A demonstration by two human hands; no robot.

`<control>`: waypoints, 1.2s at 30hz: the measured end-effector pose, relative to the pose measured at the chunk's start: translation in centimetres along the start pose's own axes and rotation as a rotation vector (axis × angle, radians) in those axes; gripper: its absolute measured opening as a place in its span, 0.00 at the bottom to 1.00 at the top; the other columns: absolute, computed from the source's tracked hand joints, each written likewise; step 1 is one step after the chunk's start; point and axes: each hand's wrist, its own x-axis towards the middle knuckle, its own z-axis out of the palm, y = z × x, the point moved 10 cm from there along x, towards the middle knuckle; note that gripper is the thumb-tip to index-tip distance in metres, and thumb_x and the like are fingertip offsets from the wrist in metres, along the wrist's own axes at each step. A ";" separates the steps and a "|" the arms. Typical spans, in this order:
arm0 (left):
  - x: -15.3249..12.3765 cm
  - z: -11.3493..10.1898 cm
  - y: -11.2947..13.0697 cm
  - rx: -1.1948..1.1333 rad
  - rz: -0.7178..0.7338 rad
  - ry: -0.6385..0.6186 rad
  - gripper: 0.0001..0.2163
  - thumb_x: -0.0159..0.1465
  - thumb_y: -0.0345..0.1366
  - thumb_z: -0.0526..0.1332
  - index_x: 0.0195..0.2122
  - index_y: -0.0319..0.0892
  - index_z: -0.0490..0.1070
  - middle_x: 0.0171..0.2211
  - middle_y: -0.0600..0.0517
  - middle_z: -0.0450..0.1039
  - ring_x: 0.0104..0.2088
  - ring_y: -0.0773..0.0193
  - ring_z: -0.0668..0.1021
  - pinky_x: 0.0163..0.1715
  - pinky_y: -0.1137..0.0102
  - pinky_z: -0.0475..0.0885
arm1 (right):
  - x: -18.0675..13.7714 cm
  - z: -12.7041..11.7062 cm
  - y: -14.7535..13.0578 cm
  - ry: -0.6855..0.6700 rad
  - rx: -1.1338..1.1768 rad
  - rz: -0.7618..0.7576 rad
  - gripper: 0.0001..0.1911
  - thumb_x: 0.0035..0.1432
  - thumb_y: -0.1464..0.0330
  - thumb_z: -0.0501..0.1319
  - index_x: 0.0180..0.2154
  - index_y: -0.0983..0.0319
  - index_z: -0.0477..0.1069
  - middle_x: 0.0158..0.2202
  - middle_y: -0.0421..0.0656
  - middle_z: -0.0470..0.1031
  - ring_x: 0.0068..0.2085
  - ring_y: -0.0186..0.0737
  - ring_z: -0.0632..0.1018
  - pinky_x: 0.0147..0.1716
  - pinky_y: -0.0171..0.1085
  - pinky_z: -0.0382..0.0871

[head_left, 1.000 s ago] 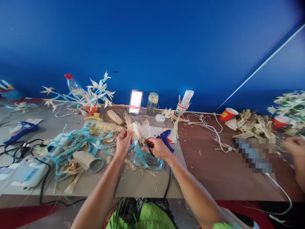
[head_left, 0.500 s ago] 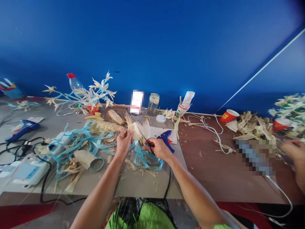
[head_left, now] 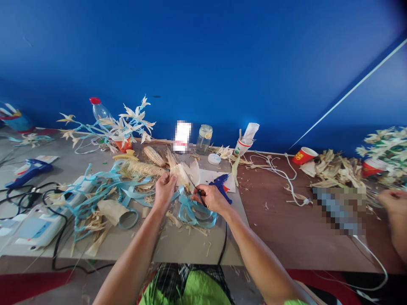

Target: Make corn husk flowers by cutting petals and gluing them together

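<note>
My left hand point(head_left: 164, 189) is closed on a pale corn husk piece point(head_left: 182, 173), held up above the grey table point(head_left: 178, 245). My right hand point(head_left: 210, 197) grips small dark scissors point(head_left: 196, 189) whose blades point up-left into the husk. Under both hands lies a roll of light blue ribbon point(head_left: 195, 212). A blue glue gun point(head_left: 221, 184) rests just behind my right hand.
Blue ribbon tangles point(head_left: 104, 188), corn cobs point(head_left: 153, 156) and husk scraps cover the table's left. A husk flower spray point(head_left: 122, 125), a jar point(head_left: 203, 137) and paper cups point(head_left: 304, 154) stand at the back. Another person's hand point(head_left: 392, 201) works at the right.
My hands stay almost still on the husk and scissors. The view has shifted slightly. The other person's hand at the right has moved a little.
</note>
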 end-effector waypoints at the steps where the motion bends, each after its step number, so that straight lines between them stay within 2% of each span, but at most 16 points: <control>1: 0.0 0.0 -0.1 -0.007 -0.005 0.000 0.13 0.53 0.44 0.63 0.26 0.40 0.64 0.17 0.60 0.57 0.15 0.76 0.58 0.15 0.77 0.54 | 0.0 0.1 0.1 -0.001 0.012 0.004 0.13 0.50 0.60 0.62 0.29 0.64 0.71 0.19 0.36 0.62 0.23 0.29 0.61 0.21 0.28 0.53; 8: 0.1 0.0 -0.4 -0.050 -0.021 -0.006 0.13 0.53 0.45 0.64 0.27 0.40 0.65 0.19 0.60 0.59 0.16 0.75 0.61 0.16 0.77 0.58 | 0.1 0.3 0.8 -0.025 0.071 0.049 0.12 0.49 0.61 0.62 0.30 0.64 0.71 0.20 0.36 0.65 0.22 0.29 0.62 0.21 0.28 0.54; 17: 0.2 0.0 -0.2 0.069 0.015 -0.020 0.13 0.55 0.44 0.62 0.25 0.41 0.62 0.17 0.61 0.54 0.16 0.75 0.57 0.15 0.77 0.53 | -0.1 -0.1 0.4 -0.023 0.106 0.081 0.12 0.48 0.62 0.63 0.30 0.64 0.72 0.20 0.36 0.67 0.22 0.29 0.64 0.22 0.29 0.56; 24: -0.1 0.0 0.0 0.110 0.002 0.015 0.14 0.51 0.42 0.64 0.21 0.42 0.59 0.16 0.60 0.52 0.16 0.74 0.56 0.16 0.76 0.51 | 0.0 -0.1 0.6 -0.011 0.098 0.080 0.12 0.48 0.62 0.63 0.30 0.64 0.72 0.20 0.36 0.67 0.23 0.30 0.64 0.22 0.29 0.57; 36: -0.9 1.3 1.0 0.287 0.084 -0.083 0.14 0.54 0.39 0.61 0.19 0.42 0.56 0.16 0.60 0.52 0.18 0.73 0.57 0.18 0.75 0.49 | 0.1 -0.5 1.1 0.058 0.090 0.067 0.12 0.49 0.61 0.62 0.30 0.65 0.72 0.22 0.39 0.71 0.24 0.32 0.67 0.23 0.29 0.59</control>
